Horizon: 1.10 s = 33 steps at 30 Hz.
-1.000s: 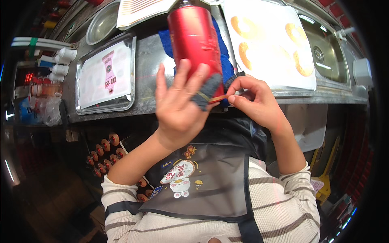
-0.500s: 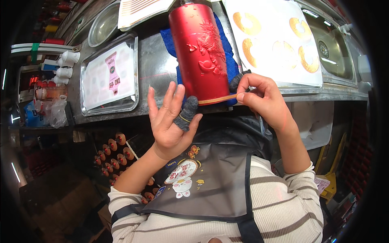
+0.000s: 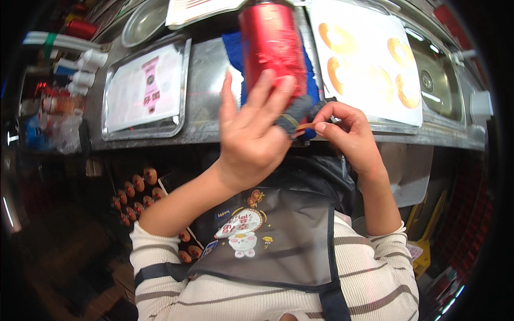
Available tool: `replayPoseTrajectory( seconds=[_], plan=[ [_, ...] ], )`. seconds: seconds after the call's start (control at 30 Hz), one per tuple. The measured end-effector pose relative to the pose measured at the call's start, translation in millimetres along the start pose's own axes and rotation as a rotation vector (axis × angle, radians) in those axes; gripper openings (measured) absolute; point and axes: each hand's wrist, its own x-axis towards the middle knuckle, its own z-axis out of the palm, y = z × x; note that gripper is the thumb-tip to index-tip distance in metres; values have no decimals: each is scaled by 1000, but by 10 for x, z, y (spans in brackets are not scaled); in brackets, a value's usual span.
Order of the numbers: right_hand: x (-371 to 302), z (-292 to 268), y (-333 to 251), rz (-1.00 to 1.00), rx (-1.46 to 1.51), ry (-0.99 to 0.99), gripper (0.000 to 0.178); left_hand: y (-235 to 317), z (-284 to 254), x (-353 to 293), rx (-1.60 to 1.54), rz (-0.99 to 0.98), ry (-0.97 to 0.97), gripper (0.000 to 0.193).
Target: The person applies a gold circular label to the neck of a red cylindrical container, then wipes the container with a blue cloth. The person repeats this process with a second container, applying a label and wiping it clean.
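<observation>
While our hands meet at the tabletop edge, we work on a dark finger cover.
Our left hand spreads open against the red bottle; our right hand pinches the dark finger cover on a left fingertip.

The red bottle runs out of the top edge, so its cap cannot be seen. Its lower end is hidden behind the left hand, which is blurred at the fingers. A dark glove or cloth between the left hand and the right hand is too covered to identify. The blue cloth on the surface lies mostly behind the bottle. The sink bends into the dark rim.
</observation>
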Motion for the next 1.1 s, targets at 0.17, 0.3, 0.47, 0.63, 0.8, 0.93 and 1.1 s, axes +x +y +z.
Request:
replayPoseTrajectory(
  seconds=[0.17,0.3,0.47,0.63,0.8,0.93,1.1],
  plan=[
    [-29,83,-2,-29,-22,41,8,-114,4,-263,-278,-199,75,58],
    [-54,74,32,-18,29,55,8,-128,-105,-542,-247,-199,27,52],
    [-50,88,-3,5,7,74,7,-103,-114,-556,-161,-145,-25,41],
    [-27,60,63,-34,9,71,7,-87,-158,-369,-44,2,-54,48],
    [-28,66,-11,-1,26,73,7,1,-116,-74,47,122,-80,27],
    [-19,65,49,-13,44,81,7,20,24,-10,-17,34,16,24],
    [30,84,156,-57,14,82,8,-133,28,-258,-256,-196,76,61]
  ],
)
